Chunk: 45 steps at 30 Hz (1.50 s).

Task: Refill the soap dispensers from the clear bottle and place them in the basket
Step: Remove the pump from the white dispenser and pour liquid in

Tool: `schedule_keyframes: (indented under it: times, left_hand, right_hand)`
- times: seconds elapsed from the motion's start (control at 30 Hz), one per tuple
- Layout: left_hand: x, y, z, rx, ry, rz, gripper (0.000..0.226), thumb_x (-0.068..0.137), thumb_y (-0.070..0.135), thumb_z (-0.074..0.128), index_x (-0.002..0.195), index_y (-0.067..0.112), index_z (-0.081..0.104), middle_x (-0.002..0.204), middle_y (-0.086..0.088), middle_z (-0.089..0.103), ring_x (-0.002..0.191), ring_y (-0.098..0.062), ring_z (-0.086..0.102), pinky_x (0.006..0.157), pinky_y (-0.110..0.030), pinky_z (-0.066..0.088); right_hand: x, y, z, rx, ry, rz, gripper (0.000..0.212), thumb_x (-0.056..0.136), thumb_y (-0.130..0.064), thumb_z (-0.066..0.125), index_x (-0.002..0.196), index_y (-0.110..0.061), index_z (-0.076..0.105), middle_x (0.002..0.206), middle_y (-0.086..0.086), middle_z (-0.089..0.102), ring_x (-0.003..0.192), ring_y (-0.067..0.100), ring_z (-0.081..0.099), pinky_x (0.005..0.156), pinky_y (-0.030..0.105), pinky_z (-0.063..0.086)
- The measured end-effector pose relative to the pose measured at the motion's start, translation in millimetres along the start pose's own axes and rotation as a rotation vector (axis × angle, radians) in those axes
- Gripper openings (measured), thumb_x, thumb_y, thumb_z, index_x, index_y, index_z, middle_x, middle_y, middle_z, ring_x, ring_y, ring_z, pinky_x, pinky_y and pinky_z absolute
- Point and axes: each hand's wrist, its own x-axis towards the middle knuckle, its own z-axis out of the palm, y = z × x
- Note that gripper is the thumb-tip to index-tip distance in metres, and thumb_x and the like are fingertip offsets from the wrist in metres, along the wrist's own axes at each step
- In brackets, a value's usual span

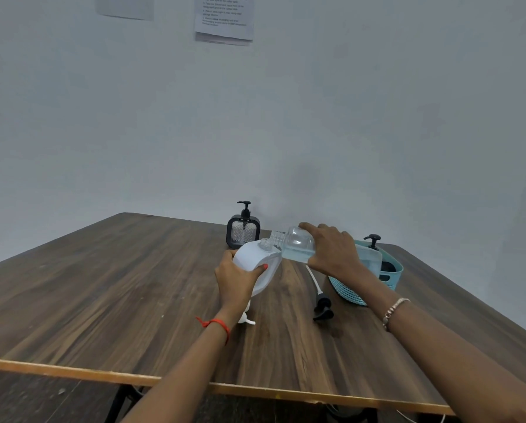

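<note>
**Desk:** Nearest the lens, what do we have?

**Photographer:** Two bare forearms reaching over the table (109, 288) edge. Just past them lie two loose pump heads, a white one (245, 319) by the left wrist and a black one (322, 306) with its long tube pointing away.

**Desk:** And the hands?

**Photographer:** The left hand (235, 280) has its fingers wrapped round the white dispenser (257, 264), thumb across the front, tilting its open neck toward the clear bottle (295, 244). The right hand (331, 254) grips that bottle from above, fingers closed over the body, holding it nearly level, mouth at the dispenser's neck.

**Desk:** How will they handle?

**Photographer:** My reading: both are smooth, rigid plastic, likely slick if soap dribbles. The bottle looks under half full, so light, but the liquid shifts as it tips. Holding each round the widest part of the body seems safest.

**Desk:** Beyond?

**Photographer:** The teal basket (347, 290) sits right of the hands with one black-pumped dispenser (374, 242) inside. A square black dispenser (243, 233) stands upright by the wall, pump on.
</note>
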Motion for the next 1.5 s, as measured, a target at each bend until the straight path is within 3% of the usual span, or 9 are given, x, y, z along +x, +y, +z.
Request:
schedule_keyframes:
  times: [1.5]
  left_hand:
    - [-4.8, 2.3, -0.7, -0.023, -0.013, -0.030, 0.055, 0.059, 0.018, 0.087, 0.104, 0.002, 0.058, 0.104, -0.012, 0.063, 0.090, -0.017, 0.053, 0.069, -0.026, 0.042]
  right_hand:
    - [-1.1, 0.0, -7.6, -0.021, 0.006, -0.035, 0.065, 0.072, -0.020, 0.061, 0.134, -0.028, 0.041, 0.103, 0.006, 0.060, 0.096, 0.026, 0.056, 0.077, 0.032, 0.036]
